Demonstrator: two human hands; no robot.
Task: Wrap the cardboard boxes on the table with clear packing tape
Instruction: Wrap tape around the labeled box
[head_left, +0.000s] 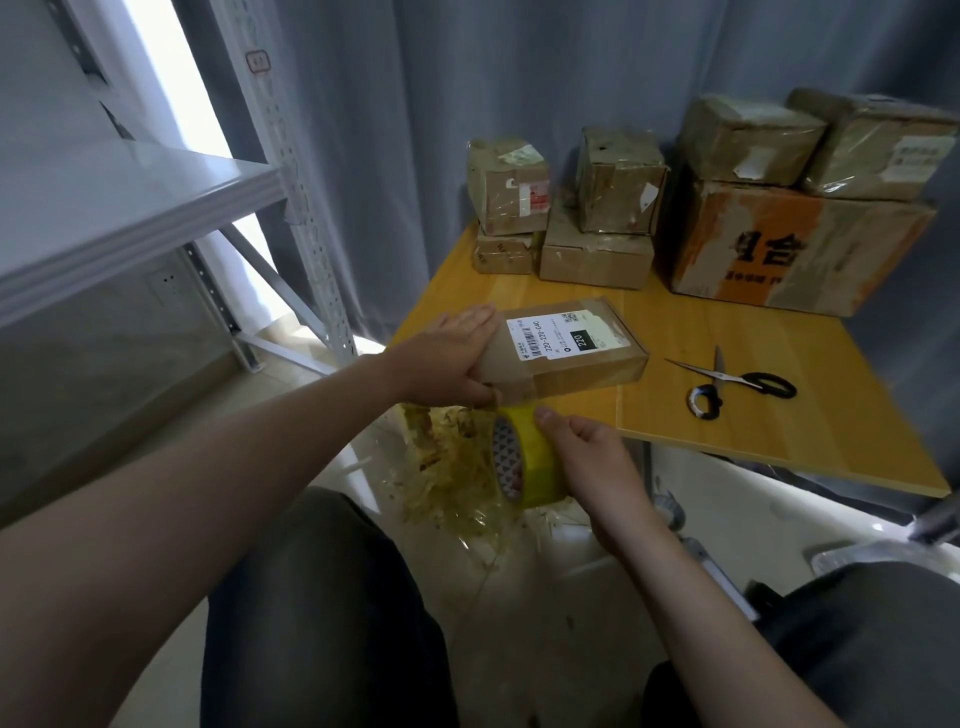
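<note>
A flat cardboard box (582, 358) with a white shipping label lies at the near left corner of the wooden table (779, 415), partly overhanging the edge. My left hand (447, 358) grips its left end, fingers flat on top and thumb underneath. Just below the box, my right hand (587, 462) holds a yellowish roll of packing tape (530, 457), thumb on the roll's rim. A strip of tape runs from the roll up onto the box's near side.
Black-handled scissors (737, 387) lie open on the table right of the box. Several tape-wrapped boxes (597, 228) are stacked at the back, with a large orange-printed box (795, 249). A grey metal shelf (130, 208) stands left. Crumpled tape scraps (452, 467) lie on the floor.
</note>
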